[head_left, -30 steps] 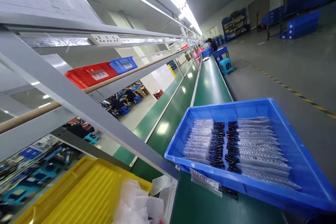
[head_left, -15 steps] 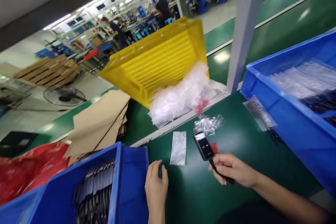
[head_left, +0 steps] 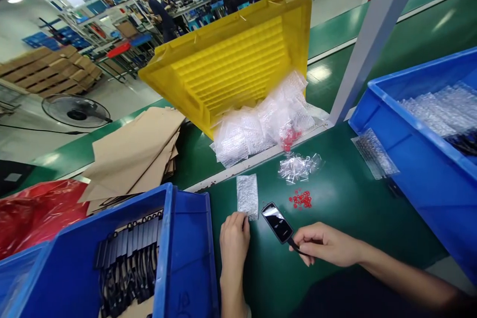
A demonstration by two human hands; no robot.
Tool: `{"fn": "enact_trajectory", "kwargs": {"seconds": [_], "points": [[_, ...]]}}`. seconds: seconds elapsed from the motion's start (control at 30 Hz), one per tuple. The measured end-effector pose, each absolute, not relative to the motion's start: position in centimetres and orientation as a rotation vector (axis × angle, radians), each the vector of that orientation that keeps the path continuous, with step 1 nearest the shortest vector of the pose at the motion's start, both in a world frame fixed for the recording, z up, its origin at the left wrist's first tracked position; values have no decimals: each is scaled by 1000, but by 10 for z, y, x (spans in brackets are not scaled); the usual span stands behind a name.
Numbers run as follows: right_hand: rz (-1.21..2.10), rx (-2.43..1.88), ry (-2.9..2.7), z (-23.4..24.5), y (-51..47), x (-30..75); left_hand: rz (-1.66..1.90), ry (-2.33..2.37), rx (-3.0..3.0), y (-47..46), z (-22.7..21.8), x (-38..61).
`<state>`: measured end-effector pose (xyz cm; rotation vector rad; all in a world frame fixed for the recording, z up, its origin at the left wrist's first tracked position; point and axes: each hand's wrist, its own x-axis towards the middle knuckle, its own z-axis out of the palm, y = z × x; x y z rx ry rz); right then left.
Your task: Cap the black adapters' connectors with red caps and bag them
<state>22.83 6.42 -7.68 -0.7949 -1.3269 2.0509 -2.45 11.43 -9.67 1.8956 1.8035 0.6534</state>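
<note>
My right hand (head_left: 325, 249) pinches the thin end of a small black device (head_left: 276, 221) with a glossy face, held just above the green belt (head_left: 335, 208). My left hand (head_left: 234, 238) rests on the belt with its fingertips closed on the near edge of a small bubble-wrap bag (head_left: 248, 195). A few tiny red rings (head_left: 301, 198) lie scattered right of the bag, and a crumpled clear plastic piece (head_left: 298, 166) lies behind them.
A blue bin (head_left: 186, 253) of black devices stands at my left; another blue bin (head_left: 410, 159) of bagged parts at the right. A tilted yellow tray (head_left: 238, 59) spills bubble bags (head_left: 261, 126). Cardboard sheets (head_left: 137, 154), a red bag (head_left: 33, 213), a grey post (head_left: 372, 35) and people working beyond.
The view swung down from the long conveyor line to the belt in front of me. My left hand has moved forward onto the bubble bag; my right hand has brought the black device lower and left.
</note>
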Motion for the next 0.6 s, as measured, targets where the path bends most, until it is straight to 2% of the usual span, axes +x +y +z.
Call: {"fn": "enact_trajectory", "kwargs": {"seconds": [0.13, 0.37, 0.6], "points": [[1995, -870, -1495, -78, 62, 227, 651, 1778, 1681, 100, -97, -19], [1711, -1016, -1972, -78, 66, 228, 780, 1618, 1283, 83, -83, -12], [1451, -1143, -2108, -83, 61, 225, 878, 1637, 1609, 75, -65, -7]]}}
